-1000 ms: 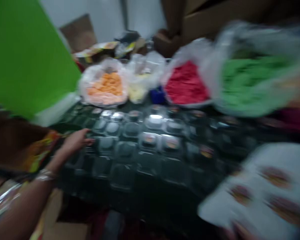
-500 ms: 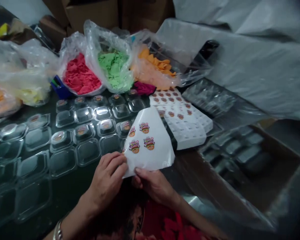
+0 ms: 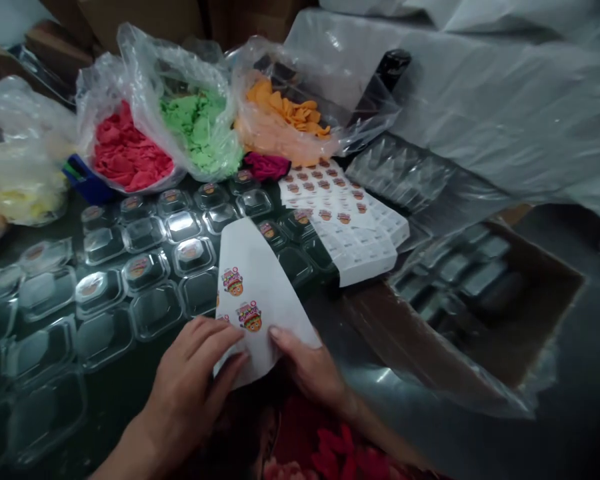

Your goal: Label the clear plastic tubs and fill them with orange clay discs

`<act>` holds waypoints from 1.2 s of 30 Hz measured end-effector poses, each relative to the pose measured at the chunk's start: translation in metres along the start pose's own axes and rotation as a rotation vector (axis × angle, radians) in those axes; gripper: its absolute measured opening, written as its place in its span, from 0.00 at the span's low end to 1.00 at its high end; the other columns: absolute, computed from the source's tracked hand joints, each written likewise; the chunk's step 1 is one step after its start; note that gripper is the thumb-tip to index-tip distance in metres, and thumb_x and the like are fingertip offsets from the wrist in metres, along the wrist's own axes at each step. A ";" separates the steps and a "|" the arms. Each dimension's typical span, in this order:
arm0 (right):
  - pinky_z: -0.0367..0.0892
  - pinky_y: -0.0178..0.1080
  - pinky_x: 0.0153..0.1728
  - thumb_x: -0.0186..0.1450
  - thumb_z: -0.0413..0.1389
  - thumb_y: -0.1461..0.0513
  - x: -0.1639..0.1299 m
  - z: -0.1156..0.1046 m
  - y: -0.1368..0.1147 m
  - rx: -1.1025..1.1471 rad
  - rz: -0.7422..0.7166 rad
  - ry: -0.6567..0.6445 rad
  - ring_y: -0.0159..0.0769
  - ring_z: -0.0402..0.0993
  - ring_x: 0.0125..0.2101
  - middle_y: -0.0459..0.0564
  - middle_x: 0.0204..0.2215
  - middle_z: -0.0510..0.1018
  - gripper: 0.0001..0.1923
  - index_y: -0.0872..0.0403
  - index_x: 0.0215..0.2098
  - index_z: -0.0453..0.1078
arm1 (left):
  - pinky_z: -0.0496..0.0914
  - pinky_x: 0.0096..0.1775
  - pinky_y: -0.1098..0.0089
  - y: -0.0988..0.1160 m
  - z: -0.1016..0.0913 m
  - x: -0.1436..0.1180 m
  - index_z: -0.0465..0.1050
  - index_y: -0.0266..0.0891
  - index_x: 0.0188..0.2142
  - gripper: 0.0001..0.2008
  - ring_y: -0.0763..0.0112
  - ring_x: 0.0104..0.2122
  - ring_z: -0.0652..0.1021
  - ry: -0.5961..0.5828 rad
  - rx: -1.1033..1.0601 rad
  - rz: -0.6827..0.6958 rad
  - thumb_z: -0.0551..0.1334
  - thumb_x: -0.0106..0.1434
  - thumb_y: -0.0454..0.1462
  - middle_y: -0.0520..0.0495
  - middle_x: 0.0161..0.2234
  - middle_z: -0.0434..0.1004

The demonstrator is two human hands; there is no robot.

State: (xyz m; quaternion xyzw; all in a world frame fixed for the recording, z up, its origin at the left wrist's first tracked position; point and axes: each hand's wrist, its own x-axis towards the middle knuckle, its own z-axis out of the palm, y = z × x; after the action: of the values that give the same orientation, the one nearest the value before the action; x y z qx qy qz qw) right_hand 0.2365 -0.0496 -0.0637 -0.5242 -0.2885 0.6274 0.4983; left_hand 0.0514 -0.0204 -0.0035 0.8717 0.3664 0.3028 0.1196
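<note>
Left of the sticker sheet (image 3: 260, 293): clear lidded tubs (image 3: 145, 267) in rows on the worktop. Left hand (image 3: 190, 387), fingers pinching the sheet's lower left edge. Right hand (image 3: 307, 367), fingers gripping its lower right edge. Beyond it, bags of red (image 3: 123, 150), green (image 3: 200, 127) and orange (image 3: 285, 113) pieces.

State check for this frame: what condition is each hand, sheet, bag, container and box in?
left hand: fingers pinching the sticker sheet's lower edge
right hand: gripping the same sheet
sticker sheet: held up, curled, a few stickers left
stack of sticker sheets: lying flat, full
clear plastic containers: closed, some with stickers on the lids
red dough bag: open
green dough bag: open
orange dough bag: open
cardboard box: open, film-covered
</note>
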 end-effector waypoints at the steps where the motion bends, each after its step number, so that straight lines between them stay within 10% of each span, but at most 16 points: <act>1: 0.71 0.42 0.41 0.59 0.62 0.51 -0.002 0.002 -0.003 -0.047 0.001 -0.011 0.43 0.74 0.38 0.52 0.36 0.80 0.19 0.57 0.41 0.76 | 0.72 0.39 0.68 0.001 0.004 0.007 0.70 0.37 0.41 0.06 0.69 0.35 0.75 0.032 -0.007 -0.001 0.59 0.64 0.32 0.47 0.34 0.77; 13: 0.65 0.31 0.27 0.65 0.54 0.55 0.005 0.026 -0.038 -0.227 -0.160 -0.283 0.32 0.66 0.25 0.45 0.23 0.71 0.14 0.57 0.30 0.74 | 0.71 0.32 0.69 -0.011 0.005 0.026 0.70 0.35 0.34 0.06 0.70 0.27 0.74 0.035 0.087 0.081 0.55 0.65 0.29 0.48 0.27 0.75; 20: 0.70 0.44 0.41 0.57 0.60 0.46 0.015 0.022 -0.023 -0.144 0.010 -0.034 0.45 0.74 0.37 0.55 0.36 0.79 0.24 0.58 0.39 0.74 | 0.67 0.29 0.76 -0.025 -0.009 0.029 0.68 0.40 0.35 0.05 0.77 0.25 0.71 0.216 -0.037 -0.397 0.57 0.63 0.29 0.55 0.26 0.70; 22: 0.71 0.45 0.41 0.55 0.61 0.46 0.020 0.021 -0.015 -0.126 0.058 0.019 0.46 0.74 0.37 0.55 0.34 0.79 0.25 0.58 0.37 0.74 | 0.67 0.32 0.74 -0.018 -0.007 0.028 0.67 0.40 0.36 0.05 0.75 0.29 0.72 0.290 0.022 -0.345 0.56 0.63 0.29 0.53 0.29 0.70; 27: 0.70 0.43 0.43 0.54 0.64 0.50 0.030 0.027 -0.007 0.005 0.092 0.002 0.43 0.75 0.37 0.50 0.34 0.79 0.20 0.56 0.38 0.74 | 0.67 0.35 0.68 0.003 0.016 0.030 0.70 0.36 0.36 0.05 0.70 0.30 0.73 0.061 -0.033 0.176 0.57 0.63 0.29 0.49 0.29 0.76; 36: 0.64 0.46 0.50 0.52 0.62 0.58 0.029 0.013 -0.007 -0.298 -0.147 -0.111 0.47 0.71 0.41 0.48 0.34 0.78 0.06 0.48 0.29 0.78 | 0.69 0.35 0.73 -0.009 0.015 0.030 0.66 0.38 0.49 0.13 0.73 0.32 0.75 -0.075 -0.216 -0.078 0.58 0.65 0.31 0.50 0.33 0.76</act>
State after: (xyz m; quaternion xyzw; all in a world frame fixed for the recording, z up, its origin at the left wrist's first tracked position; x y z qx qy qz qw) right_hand 0.2280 -0.0185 -0.0650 -0.5342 -0.4429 0.5675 0.4433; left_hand 0.0724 0.0076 -0.0063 0.8495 0.3604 0.3028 0.2383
